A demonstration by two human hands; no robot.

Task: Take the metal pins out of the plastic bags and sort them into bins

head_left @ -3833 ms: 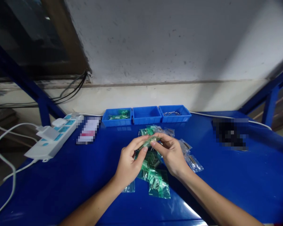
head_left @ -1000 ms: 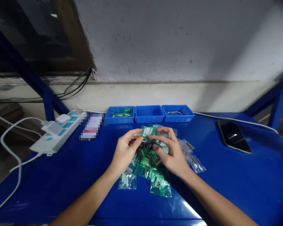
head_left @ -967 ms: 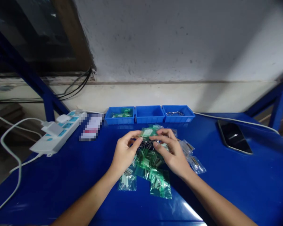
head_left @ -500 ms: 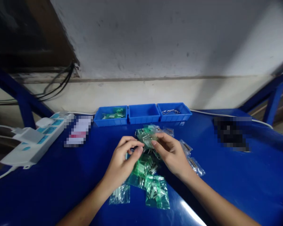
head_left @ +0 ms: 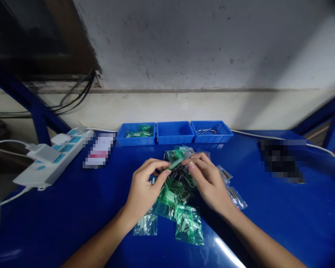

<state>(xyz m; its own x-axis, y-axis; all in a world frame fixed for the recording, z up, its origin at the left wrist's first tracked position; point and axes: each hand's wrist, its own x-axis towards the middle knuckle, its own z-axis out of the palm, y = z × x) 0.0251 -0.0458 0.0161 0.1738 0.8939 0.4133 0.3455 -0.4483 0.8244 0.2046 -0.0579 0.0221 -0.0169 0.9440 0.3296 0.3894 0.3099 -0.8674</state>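
Between my two hands is a small greenish plastic bag (head_left: 176,163), held tilted above a heap of parts. My left hand (head_left: 146,180) pinches its left end between thumb and fingers. At the other end my right hand (head_left: 208,178) grips it with closed fingertips. Beneath lie loose metal pins (head_left: 181,173) and several green bags with white and metal pieces inside. One green bag (head_left: 188,224) lies flat at the front of the heap. Left of it rests a clear bag (head_left: 145,225) of white pieces, partly below my left wrist.
Three blue bins stand at the back: the left bin (head_left: 136,140) holds green bags, the middle bin (head_left: 174,139) shows its bare floor, the right bin (head_left: 212,137) holds metal pins. A white power strip (head_left: 48,163) sits left. Small clear bags (head_left: 236,197) lie right.
The bag between my hands has turned from facing me to a tilted, edge-on position. My left fingers now meet its edge. The whole view has shifted slightly.
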